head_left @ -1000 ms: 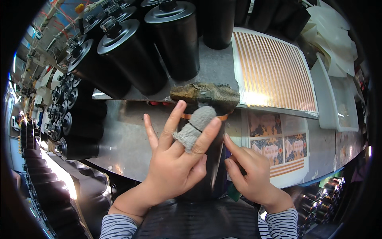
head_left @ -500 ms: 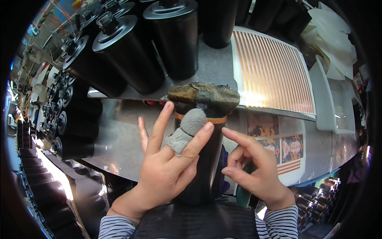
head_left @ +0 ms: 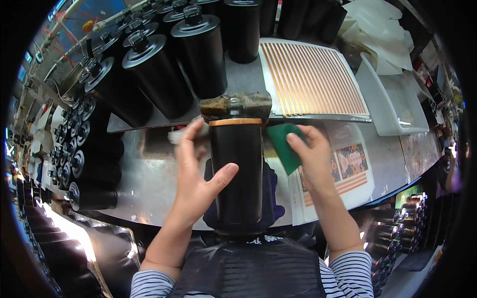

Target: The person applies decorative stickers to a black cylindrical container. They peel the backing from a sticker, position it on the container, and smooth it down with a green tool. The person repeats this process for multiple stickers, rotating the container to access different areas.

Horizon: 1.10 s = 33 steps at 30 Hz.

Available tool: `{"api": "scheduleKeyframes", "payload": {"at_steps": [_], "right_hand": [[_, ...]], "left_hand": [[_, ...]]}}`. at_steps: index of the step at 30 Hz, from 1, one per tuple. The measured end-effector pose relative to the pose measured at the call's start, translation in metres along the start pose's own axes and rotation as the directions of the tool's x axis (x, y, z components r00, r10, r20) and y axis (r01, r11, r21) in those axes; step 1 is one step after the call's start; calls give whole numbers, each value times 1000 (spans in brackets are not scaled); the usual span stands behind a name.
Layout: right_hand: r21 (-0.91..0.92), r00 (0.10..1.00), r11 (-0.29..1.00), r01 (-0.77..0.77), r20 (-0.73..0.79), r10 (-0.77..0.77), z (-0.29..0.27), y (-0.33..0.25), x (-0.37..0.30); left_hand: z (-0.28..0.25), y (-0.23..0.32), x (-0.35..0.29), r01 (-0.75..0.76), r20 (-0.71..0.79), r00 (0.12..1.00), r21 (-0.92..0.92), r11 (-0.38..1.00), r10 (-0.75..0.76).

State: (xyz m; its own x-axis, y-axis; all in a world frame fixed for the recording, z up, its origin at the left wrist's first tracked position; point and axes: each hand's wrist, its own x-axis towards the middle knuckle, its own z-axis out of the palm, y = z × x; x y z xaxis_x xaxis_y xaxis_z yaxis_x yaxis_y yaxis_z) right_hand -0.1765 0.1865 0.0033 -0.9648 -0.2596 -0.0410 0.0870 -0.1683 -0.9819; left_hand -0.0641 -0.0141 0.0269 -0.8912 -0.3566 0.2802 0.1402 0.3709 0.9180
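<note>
A tall black cylinder (head_left: 237, 174) with an orange band near its far end lies in front of me, pointing away across the metal bench (head_left: 149, 174). My left hand (head_left: 195, 171) grips its left side, thumb across the top. A grey wrap on one finger shows behind it. My right hand (head_left: 310, 156) holds a green pad (head_left: 284, 144) against the cylinder's right side. A worn brownish block (head_left: 236, 105) rests at the cylinder's far end.
Several upright black cylinders (head_left: 198, 49) stand at the back and left. A sheet with orange stripes (head_left: 313, 79) lies at the back right, a white tray (head_left: 397, 107) beside it. A printed paper (head_left: 350, 169) lies under my right hand. More cylinders (head_left: 84, 164) lie along the left.
My left hand moved from on top of the cylinder to gripping its left side. My right hand now holds a green pad at the cylinder's right side; it was empty before.
</note>
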Motion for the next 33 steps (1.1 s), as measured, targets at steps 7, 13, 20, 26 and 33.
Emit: {"api": "scheduleKeyframes", "payload": {"at_steps": [7, 13, 20, 26, 33], "right_hand": [[-467, 485, 289, 836, 383, -786, 61, -31, -12], [-330, 563, 456, 826, 469, -680, 54, -48, -15], [-240, 953, 935, 261, -88, -289, 21, -1, -4], [-278, 964, 939, 202, -112, -240, 30, 7, -5], [-177, 570, 577, 797, 537, -623, 88, -47, -23]], "left_hand": [[14, -8, -8, 201, 87, 979, -517, 832, -182], [1, 17, 0, -172, 20, 985, 256, 951, 173], [9, 54, 27, -457, 424, 881, 644, 614, 211], [-8, 30, 21, -356, 126, 934, 438, 825, 336], [13, -22, -11, 221, 58, 975, -165, 961, -215]]}}
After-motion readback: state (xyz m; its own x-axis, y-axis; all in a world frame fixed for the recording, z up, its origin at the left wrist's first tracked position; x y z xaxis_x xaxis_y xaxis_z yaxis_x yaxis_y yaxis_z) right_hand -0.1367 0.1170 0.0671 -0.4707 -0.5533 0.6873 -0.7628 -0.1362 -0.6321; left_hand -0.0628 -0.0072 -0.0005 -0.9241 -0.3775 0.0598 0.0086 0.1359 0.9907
